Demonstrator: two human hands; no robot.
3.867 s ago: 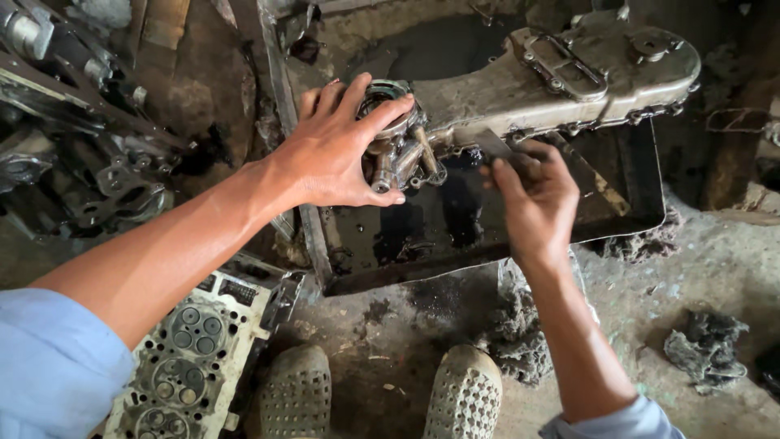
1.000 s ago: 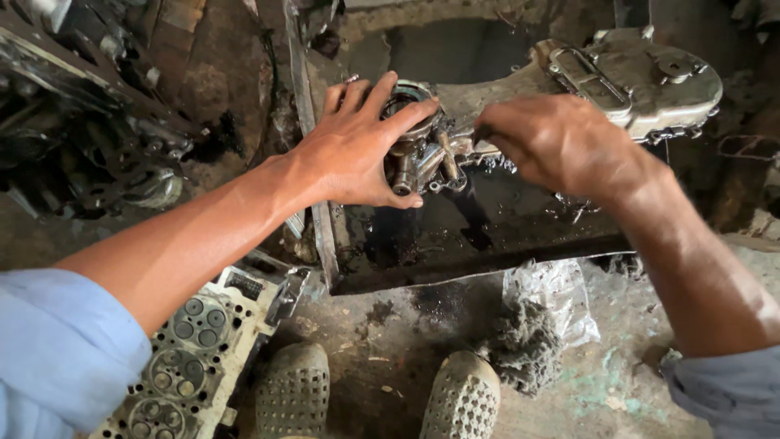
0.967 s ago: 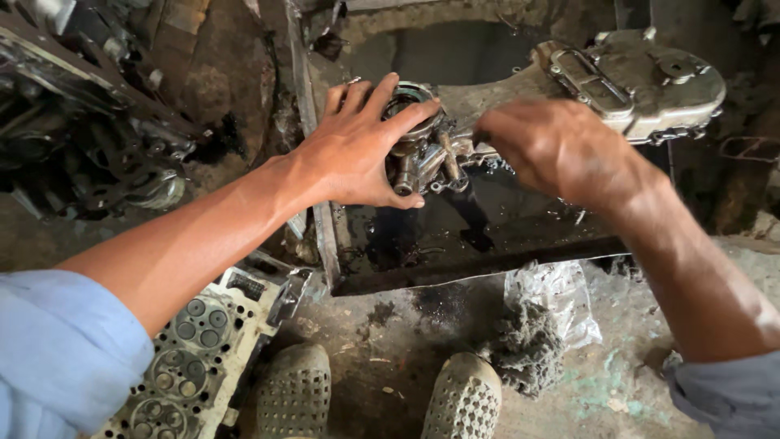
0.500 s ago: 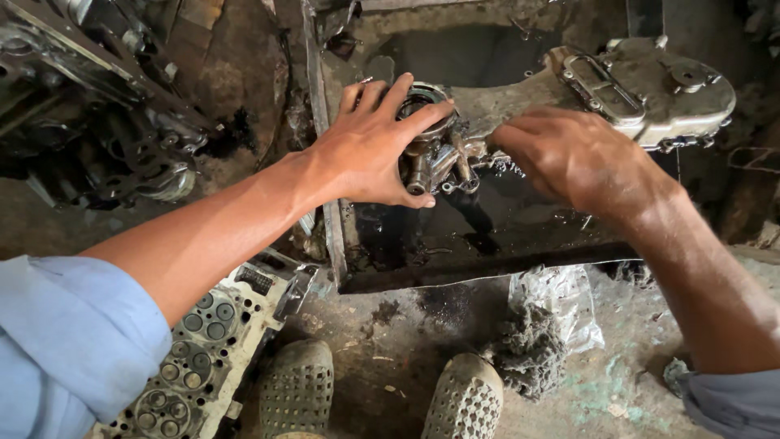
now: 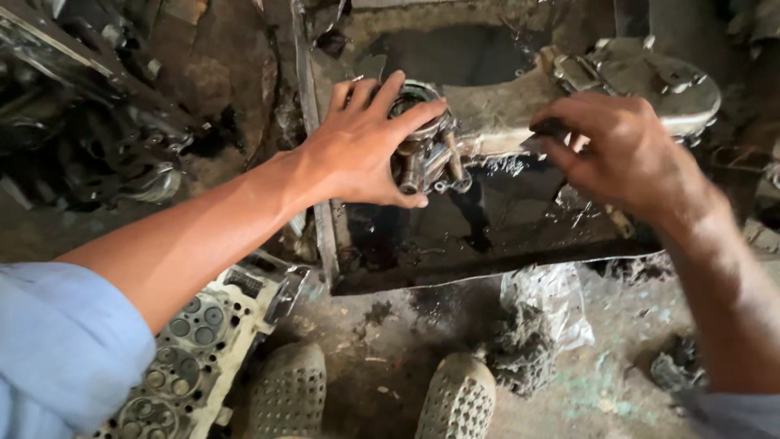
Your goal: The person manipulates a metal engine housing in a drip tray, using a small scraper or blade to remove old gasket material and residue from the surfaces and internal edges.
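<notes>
My left hand [image 5: 366,150] grips the round geared end [image 5: 422,154] of a long, greasy metal engine casing [image 5: 520,102], which lies across a black oil-filled tray [image 5: 487,244]. Thumb and fingers wrap around the ring-shaped part there. My right hand [image 5: 617,154] hovers over the middle of the casing with its fingers bunched on a small dark object [image 5: 548,128]; what that object is cannot be told. The casing's wider far end [image 5: 658,77] with its cover plate lies at the upper right.
A grimy cylinder head [image 5: 187,349] lies on the floor at lower left. Dark engine parts [image 5: 89,122] pile up at the left. My two shoes [image 5: 366,398] stand on the dirty floor below the tray. Oily rag clumps [image 5: 528,349] lie at lower right.
My right hand has drawn away to the right, from beside the geared end to the casing's middle. The left hand keeps its grip; the view has shifted slightly.
</notes>
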